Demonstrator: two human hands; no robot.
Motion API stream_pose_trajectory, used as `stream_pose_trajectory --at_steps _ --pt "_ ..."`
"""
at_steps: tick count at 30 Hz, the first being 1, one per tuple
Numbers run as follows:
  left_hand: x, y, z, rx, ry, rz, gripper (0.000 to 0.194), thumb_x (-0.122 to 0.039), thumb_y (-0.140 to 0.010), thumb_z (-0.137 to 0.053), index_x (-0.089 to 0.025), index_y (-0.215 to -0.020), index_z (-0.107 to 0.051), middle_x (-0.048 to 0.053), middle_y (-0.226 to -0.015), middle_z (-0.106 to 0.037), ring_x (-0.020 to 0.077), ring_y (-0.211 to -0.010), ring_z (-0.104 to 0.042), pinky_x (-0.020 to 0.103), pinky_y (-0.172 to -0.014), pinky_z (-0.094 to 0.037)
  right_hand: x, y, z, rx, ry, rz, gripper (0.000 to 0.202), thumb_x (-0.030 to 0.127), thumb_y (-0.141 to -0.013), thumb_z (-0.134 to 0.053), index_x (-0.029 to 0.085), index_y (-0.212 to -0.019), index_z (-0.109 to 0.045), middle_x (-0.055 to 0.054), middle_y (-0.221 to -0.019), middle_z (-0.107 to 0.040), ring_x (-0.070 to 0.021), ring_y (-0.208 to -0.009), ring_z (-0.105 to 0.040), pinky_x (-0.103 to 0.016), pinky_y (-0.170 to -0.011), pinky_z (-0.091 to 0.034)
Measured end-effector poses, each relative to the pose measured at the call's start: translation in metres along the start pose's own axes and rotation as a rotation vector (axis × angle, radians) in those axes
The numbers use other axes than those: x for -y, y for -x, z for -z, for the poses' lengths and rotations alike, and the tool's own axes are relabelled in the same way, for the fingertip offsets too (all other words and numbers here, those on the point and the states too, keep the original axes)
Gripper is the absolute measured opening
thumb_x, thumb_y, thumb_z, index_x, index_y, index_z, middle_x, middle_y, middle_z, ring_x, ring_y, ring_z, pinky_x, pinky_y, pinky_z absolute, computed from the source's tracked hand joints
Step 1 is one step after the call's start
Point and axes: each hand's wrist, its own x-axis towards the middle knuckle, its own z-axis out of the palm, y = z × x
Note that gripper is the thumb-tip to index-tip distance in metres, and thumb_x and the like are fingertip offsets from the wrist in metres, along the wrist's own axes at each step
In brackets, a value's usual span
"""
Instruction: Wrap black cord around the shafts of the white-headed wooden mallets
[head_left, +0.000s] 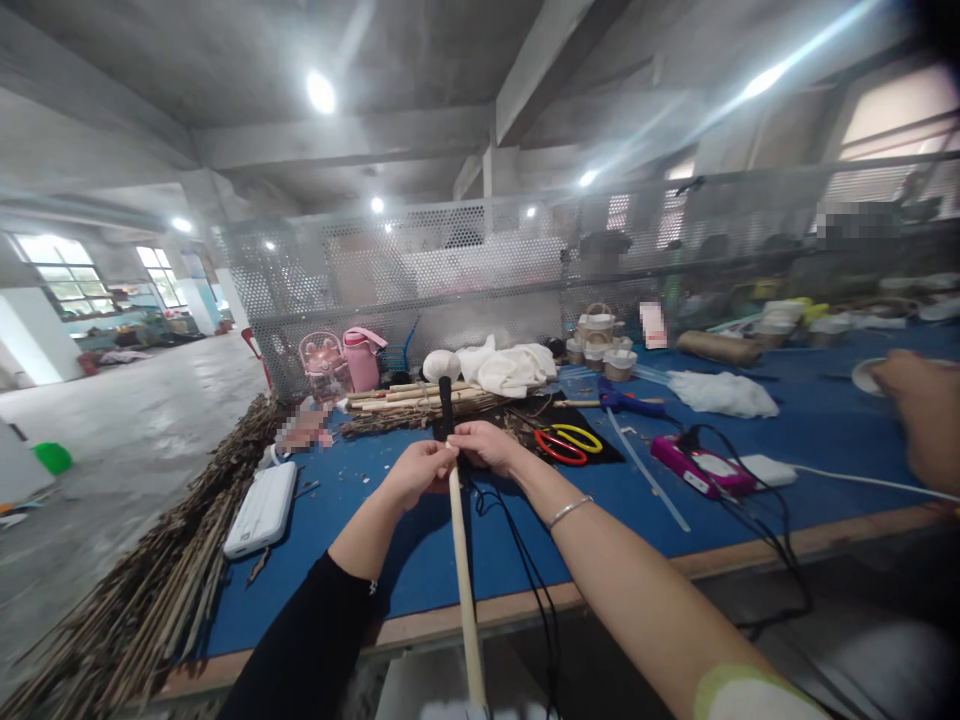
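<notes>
A pale wooden stick (462,560) slants up from the bottom edge of the view to my hands over the blue table. My left hand (417,472) is closed, its thumb and fingers pinching the stick's upper end. Close against it, my right hand (484,445) pinches at the same tip; anything small between the fingertips is hidden. Just beyond my fingers rises a black shaft (446,400) topped by a rounded white head (442,366). Scissors (570,444) with red and yellow handles lie right of my right hand, on a black cloth.
A bundle of dry brown stalks (172,540) lines the left edge. Around stand a white power bank (260,508), pink bottle (362,360), white cloth (506,367), blue glue gun (628,402) and purple power strip (701,467) with cables. Another person's hand (919,400) is at right.
</notes>
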Motion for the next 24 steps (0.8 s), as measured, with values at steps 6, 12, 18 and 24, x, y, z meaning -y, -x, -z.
stream_pose_trajectory --at_steps 6,12,18,24 --pt "0.001 0.001 -0.018 -0.087 0.062 0.014 0.025 -0.033 -0.071 -0.064 -0.015 -0.069 -0.047 -0.001 -0.058 -0.055 0.0078 -0.047 -0.052 0.02 -0.049 -0.043 -0.001 0.0 -0.001 -0.035 0.097 0.031 0.029 0.039 -0.066 -0.065 0.015 -0.065 -0.049 0.007 -0.043 -0.043 -0.0026 -0.033 -0.027 -0.019 -0.033 -0.012" --pt "-0.005 0.002 -0.021 -0.165 0.123 -0.024 0.02 -0.023 -0.073 -0.058 -0.016 -0.065 -0.042 -0.007 -0.05 -0.038 0.0003 -0.034 -0.027 0.014 -0.035 -0.015 0.006 0.002 0.004 -0.069 0.122 0.083 0.025 0.034 -0.063 -0.067 0.014 -0.071 -0.055 0.006 -0.048 -0.049 -0.0022 -0.035 -0.026 -0.019 -0.037 -0.015" --pt "-0.011 0.004 -0.019 -0.194 0.226 0.013 0.011 -0.025 -0.075 -0.049 -0.014 -0.073 -0.049 -0.005 -0.053 -0.04 0.0018 -0.036 -0.027 0.015 -0.034 -0.016 0.009 0.001 -0.002 -0.186 0.119 0.206 0.022 0.033 -0.063 -0.065 0.013 -0.065 -0.056 0.001 -0.057 -0.057 -0.0063 -0.045 -0.039 -0.02 -0.044 -0.026" --pt "-0.009 -0.001 -0.016 -0.193 0.267 0.062 0.017 -0.032 -0.079 -0.045 -0.016 -0.075 -0.048 -0.006 -0.052 -0.037 0.0021 -0.034 -0.024 0.015 -0.034 -0.015 0.026 0.009 -0.008 -0.146 0.144 0.231 0.011 0.023 -0.063 -0.063 0.015 -0.068 -0.057 0.0 -0.065 -0.059 -0.0116 -0.061 -0.052 -0.024 -0.059 -0.04"
